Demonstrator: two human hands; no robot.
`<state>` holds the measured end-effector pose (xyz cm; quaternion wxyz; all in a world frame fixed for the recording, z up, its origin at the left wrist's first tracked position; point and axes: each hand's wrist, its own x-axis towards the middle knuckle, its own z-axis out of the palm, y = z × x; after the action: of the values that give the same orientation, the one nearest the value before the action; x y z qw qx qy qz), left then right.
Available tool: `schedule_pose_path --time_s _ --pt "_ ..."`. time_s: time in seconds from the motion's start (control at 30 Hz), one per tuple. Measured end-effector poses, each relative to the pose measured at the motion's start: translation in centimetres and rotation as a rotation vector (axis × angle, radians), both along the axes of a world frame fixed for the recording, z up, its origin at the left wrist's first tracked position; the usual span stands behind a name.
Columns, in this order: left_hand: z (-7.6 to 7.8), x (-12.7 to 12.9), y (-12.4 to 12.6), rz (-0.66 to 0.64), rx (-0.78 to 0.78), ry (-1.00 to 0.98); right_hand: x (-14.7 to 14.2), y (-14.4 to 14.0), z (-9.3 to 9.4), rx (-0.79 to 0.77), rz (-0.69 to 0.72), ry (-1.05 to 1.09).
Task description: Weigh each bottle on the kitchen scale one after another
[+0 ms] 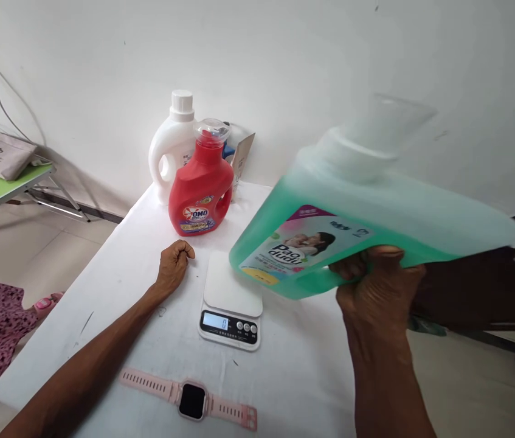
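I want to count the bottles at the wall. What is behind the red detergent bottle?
Behind the red detergent bottle stands a white jug, plus a blue item and a card-like packet; the bottle covers their lower parts.

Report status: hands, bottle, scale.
Right hand grips green detergent bottle, tilted, in the air above the scale. Left hand fisted on white table, holding nothing visible. Scale platform bare, display reads 0.

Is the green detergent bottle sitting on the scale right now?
No, the right hand holds the green bottle tilted above the scale.
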<state>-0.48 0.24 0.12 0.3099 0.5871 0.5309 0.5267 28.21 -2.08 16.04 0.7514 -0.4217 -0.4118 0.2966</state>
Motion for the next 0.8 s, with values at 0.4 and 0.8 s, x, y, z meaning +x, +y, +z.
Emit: schedule_pose_path --time_s 0.4,0.8 --pt "0.1 0.0 0.3 -0.013 -0.015 0.016 -2.7 -0.8 -2.6 -0.093 0.076 0.067" --pt "0.0 -0.1 0.3 -0.015 -0.003 0.018 -3.3 -0.3 -3.5 -0.128 0.112 0.074"
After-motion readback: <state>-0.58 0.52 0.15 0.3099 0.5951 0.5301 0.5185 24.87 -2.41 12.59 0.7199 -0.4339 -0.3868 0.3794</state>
